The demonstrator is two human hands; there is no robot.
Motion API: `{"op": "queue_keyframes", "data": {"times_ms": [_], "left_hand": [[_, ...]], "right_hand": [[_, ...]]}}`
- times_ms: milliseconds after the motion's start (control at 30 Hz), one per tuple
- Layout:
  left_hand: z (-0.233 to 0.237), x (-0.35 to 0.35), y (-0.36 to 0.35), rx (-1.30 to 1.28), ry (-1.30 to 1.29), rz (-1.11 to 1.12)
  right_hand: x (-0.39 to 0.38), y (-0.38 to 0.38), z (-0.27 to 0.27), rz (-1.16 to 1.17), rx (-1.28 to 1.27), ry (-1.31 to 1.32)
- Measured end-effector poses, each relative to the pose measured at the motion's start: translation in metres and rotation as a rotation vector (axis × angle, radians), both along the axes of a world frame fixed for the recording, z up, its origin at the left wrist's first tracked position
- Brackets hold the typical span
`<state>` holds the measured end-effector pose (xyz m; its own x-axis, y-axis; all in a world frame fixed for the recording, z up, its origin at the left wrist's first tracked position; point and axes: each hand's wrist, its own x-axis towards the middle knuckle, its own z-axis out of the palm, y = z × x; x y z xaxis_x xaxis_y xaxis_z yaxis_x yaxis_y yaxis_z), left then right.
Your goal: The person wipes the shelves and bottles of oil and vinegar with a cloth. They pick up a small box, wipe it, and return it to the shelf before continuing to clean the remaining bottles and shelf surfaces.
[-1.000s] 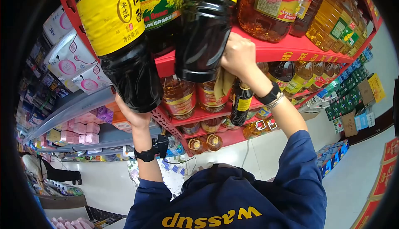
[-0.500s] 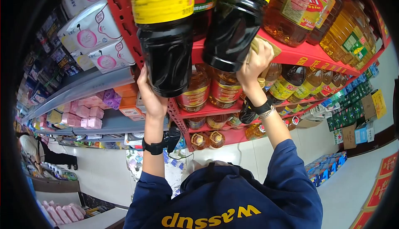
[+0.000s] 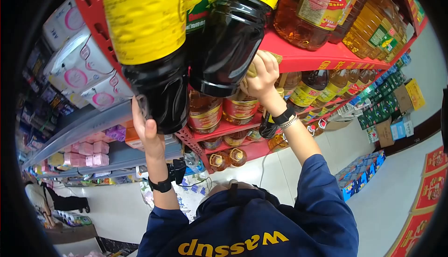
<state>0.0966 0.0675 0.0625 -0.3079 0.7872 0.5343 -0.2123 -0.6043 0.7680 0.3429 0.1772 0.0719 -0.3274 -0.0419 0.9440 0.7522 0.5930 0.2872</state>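
Note:
A large dark bottle with a yellow label [image 3: 147,23] leans at the upper left, close to the camera. My left hand [image 3: 148,128] cups its lower end, thumb showing and the other fingers partly hidden behind it. Beside it, a second dark vinegar bottle [image 3: 228,40] tilts over the red shelf [image 3: 308,56]. My right hand [image 3: 262,77] is closed on a yellowish-brown cloth [image 3: 275,57] at the shelf's front edge, right by this second bottle's base. Between the two bottles shows a green-labelled bottle [image 3: 198,5], mostly covered.
Large oil bottles [image 3: 312,9] stand to the right on the same shelf, with several more bottles [image 3: 203,112] on lower shelves. Packaged tissue [image 3: 77,65] fills the grey shelving at left. A person [image 3: 56,198] is at the far left. Boxes [image 3: 359,175] sit on the floor.
The left bottle and my left hand have shifted left and lower in view. My right hand, still with the cloth, sits further left along the shelf edge. The camera view has also shifted.

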Motion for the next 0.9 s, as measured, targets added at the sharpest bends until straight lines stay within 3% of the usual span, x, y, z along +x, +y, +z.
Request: {"op": "queue_keyframes", "data": {"times_ms": [100,400,633,700,767,833,867,900], "left_hand": [[-0.008,0.002,0.002,0.009,-0.045,0.031],[-0.011,-0.01,0.003,-0.024,-0.022,-0.032],[-0.003,-0.003,0.002,-0.059,0.085,-0.018],[0.0,0.0,0.001,-0.039,0.061,-0.041],[0.002,-0.009,0.003,-0.027,0.103,-0.172],[0.004,-0.015,0.004,0.028,0.127,-0.148],[0.01,-0.017,0.001,0.024,0.129,-0.133],[0.02,-0.02,-0.004,0.026,0.13,-0.128]], "right_hand": [[0.026,0.004,0.005,-0.009,0.094,-0.015],[0.188,0.021,-0.01,-0.438,0.148,0.182],[0.173,0.018,-0.018,-0.366,0.001,0.458],[0.172,0.017,-0.034,-0.436,0.027,0.542],[0.139,-0.008,-0.043,-0.283,-0.183,0.858],[0.101,-0.036,-0.054,-0.27,-0.161,0.997],[0.081,-0.049,-0.059,-0.168,-0.136,1.076],[0.051,-0.06,-0.058,0.129,-0.129,1.278]]}}
